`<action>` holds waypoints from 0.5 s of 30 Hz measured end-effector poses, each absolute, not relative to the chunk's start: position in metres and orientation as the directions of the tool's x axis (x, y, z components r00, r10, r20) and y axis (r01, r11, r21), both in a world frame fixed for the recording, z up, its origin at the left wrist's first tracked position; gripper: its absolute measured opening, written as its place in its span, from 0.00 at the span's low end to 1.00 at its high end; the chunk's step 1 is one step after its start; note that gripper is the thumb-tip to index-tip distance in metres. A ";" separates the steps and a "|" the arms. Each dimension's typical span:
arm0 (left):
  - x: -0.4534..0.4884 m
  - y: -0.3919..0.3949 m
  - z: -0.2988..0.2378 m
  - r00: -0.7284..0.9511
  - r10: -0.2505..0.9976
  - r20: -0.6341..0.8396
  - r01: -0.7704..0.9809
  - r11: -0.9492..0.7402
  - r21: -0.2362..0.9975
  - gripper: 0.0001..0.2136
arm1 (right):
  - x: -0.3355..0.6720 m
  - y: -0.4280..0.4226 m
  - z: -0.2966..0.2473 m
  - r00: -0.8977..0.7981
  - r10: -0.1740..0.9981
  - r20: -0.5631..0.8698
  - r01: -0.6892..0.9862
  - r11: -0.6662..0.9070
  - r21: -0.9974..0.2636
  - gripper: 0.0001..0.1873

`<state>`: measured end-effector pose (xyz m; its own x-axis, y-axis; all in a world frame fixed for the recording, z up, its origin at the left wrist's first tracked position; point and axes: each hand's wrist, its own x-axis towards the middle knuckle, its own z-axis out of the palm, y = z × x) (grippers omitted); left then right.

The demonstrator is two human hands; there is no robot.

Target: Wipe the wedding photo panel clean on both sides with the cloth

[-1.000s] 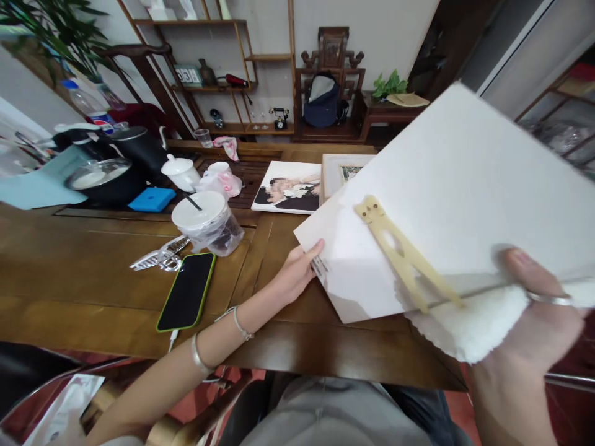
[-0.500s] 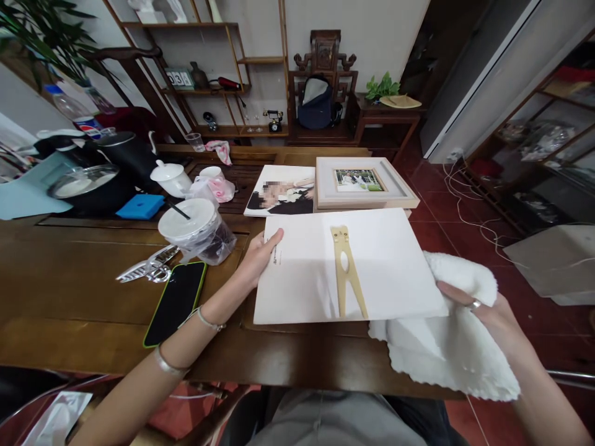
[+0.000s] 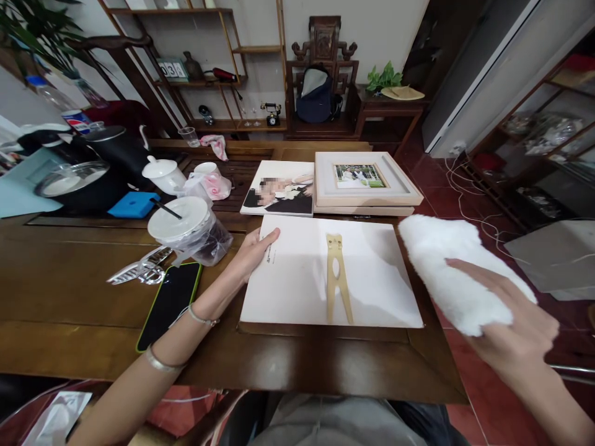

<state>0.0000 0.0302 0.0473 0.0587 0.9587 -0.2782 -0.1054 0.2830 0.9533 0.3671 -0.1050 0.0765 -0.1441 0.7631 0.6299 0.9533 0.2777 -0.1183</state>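
I'm holding the white panel (image 3: pixel 300 275) at the front of the bench (image 3: pixel 325 365), my left hand (image 3: pixel 253 254) gripping its left edge, probably against slipping; my right hand (image 3: pixel 518 316) is bunching the white cloth (image 3: pixel 449 269) beside it, apparently leaving the tan cat-faced piece (image 3: pixel 333 248) uncovered.

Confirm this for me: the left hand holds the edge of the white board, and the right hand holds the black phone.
Not quite: the right hand holds a fluffy white cloth; the black phone lies on the table, as the head view shows. The rest stands: the left hand holds the edge of the white board.
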 end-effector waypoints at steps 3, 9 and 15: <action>0.003 0.030 0.047 0.068 0.960 -0.273 -0.096 0.278 0.956 0.26 | 0.354 -0.097 0.068 -0.358 0.690 0.630 0.909 0.410 0.068 0.30; 0.007 0.034 0.039 0.026 0.936 -0.352 -0.073 0.353 0.933 0.26 | 0.334 -0.088 0.050 -0.508 0.682 0.525 0.841 0.524 0.134 0.29; 0.004 0.033 0.041 0.105 0.935 -0.340 0.236 0.308 0.922 0.30 | 0.323 -0.079 0.039 -0.529 0.665 0.528 0.822 0.556 0.122 0.27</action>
<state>0.0044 0.0333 0.0406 0.1046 0.9347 -0.3396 0.2358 0.3085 0.9216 0.3228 -0.0787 0.0386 -0.5287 0.6649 0.5276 0.8218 0.5565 0.1223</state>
